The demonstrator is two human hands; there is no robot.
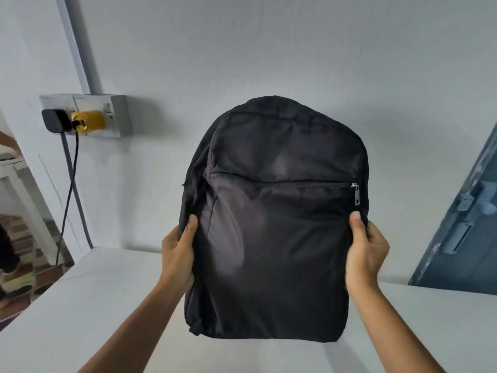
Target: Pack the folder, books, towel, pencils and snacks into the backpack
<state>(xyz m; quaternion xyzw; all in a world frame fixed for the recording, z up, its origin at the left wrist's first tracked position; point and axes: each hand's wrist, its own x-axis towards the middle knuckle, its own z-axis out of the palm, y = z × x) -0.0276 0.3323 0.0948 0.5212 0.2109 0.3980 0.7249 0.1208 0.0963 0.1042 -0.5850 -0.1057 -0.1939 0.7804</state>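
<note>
A black backpack (274,224) stands upright in the middle of the view, its front facing me and its bottom at the white table (94,305). The front pocket zip is closed, with the silver pull (355,193) at the right end. My left hand (178,254) grips the backpack's left side, thumb on the front. My right hand (365,251) grips its right side the same way. The fingers of both hands are hidden behind the bag. No folder, books, towel, pencils or snacks are in view.
A white wall rises just behind the table. A wall socket (88,114) with a black plug and a yellow adapter sits at the upper left, cables hanging down. A blue-grey door (462,224) stands at the right. Floor and shoes show at the far left.
</note>
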